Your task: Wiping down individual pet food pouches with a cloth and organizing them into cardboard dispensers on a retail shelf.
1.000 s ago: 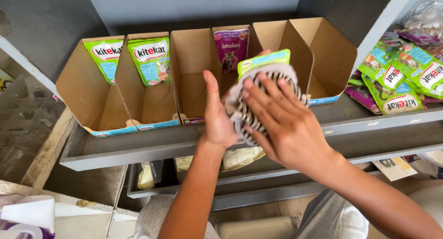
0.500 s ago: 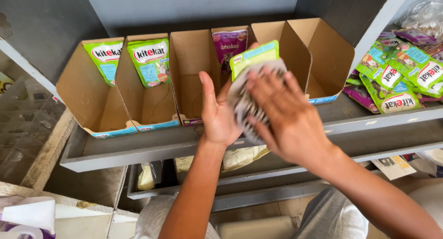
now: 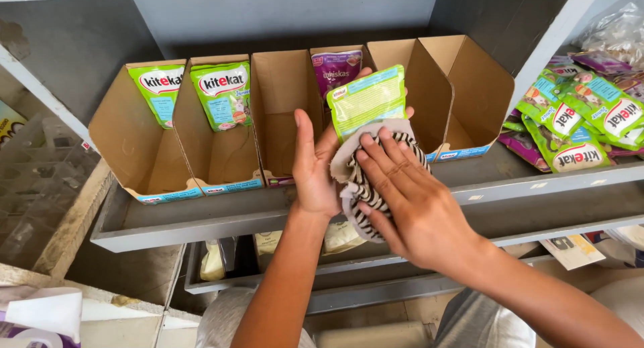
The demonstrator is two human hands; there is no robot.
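My left hand point(image 3: 315, 168) holds a green food pouch point(image 3: 367, 98) upright in front of the grey shelf point(image 3: 201, 217). My right hand point(image 3: 409, 200) presses a black-and-white striped cloth point(image 3: 365, 187) against the lower part of the pouch, fingers spread over the cloth. Both hands are in front of the middle cardboard display boxes point(image 3: 282, 120).
Several open cardboard boxes stand in a row on the shelf. Two hold green pouches point(image 3: 221, 93), one a purple pouch point(image 3: 335, 69). A loose pile of green and purple pouches point(image 3: 577, 120) lies at the right. A lower shelf point(image 3: 282, 281) holds pale packets.
Both hands lifted the pouch slightly and the cloth slid lower on it, so more of the green pouch shows above my right hand.
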